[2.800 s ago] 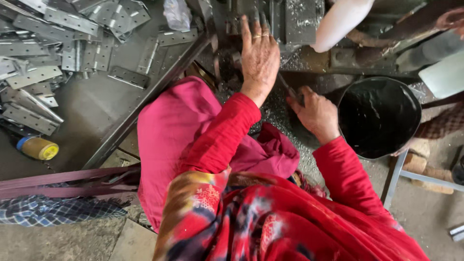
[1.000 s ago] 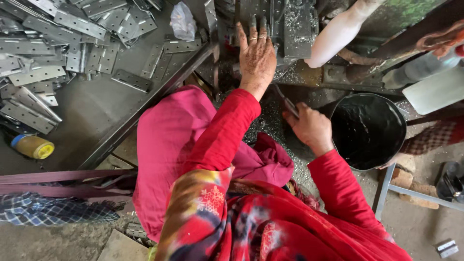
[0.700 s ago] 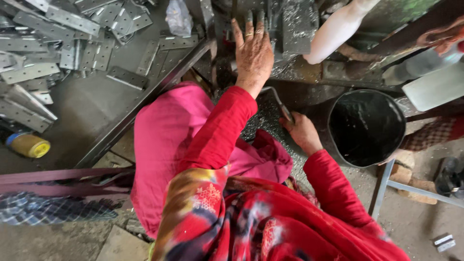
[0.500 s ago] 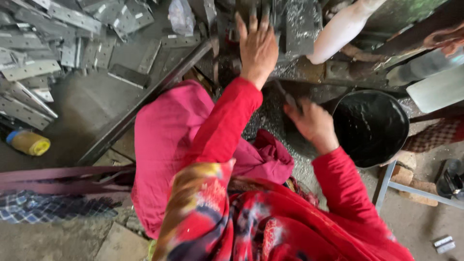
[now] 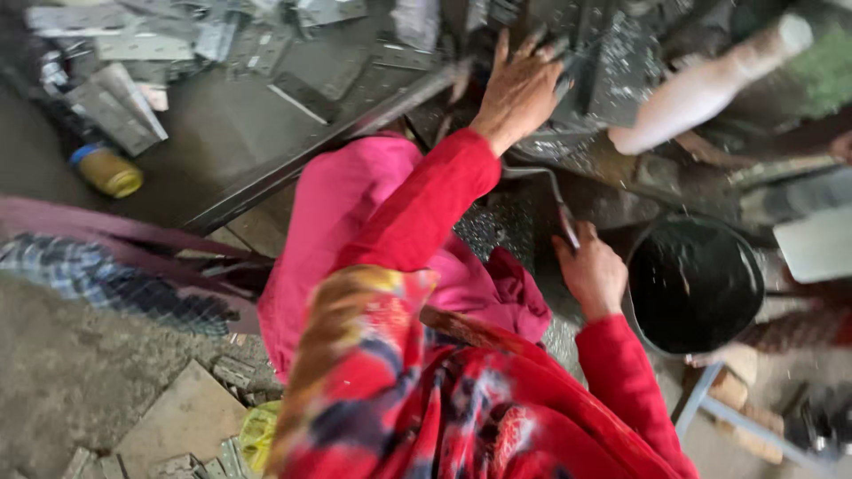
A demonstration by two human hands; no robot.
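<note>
1. Metal everywhere — flat grey punched plates (image 5: 115, 106) lie strewn across the far left of the grey floor (image 5: 222, 133), dull and hard-edged, blurred in this view.
2. My left hand (image 5: 519, 89) lies spread, fingers apart, palm down on a flat grey metal piece (image 5: 612, 66) at the far edge of the work spot, clamped on nothing.
3. My right hand (image 5: 593, 273) is curled shut around the end of a thin bent metal rod (image 5: 550, 191) — it arcs away toward my left hand.
4. Just right of that hand sits a round black bucket (image 5: 697, 284), dark inside, its rim nearly touching my knuckles.
5. A long dark steel bar (image 5: 319, 151) slants across the floor, fencing the plates off from my pink-clad lap (image 5: 346, 231).
6. Beyond the bar, a small yellow jar (image 5: 106, 170) with a blue cap lies on its side, with bare floor around it.
</note>
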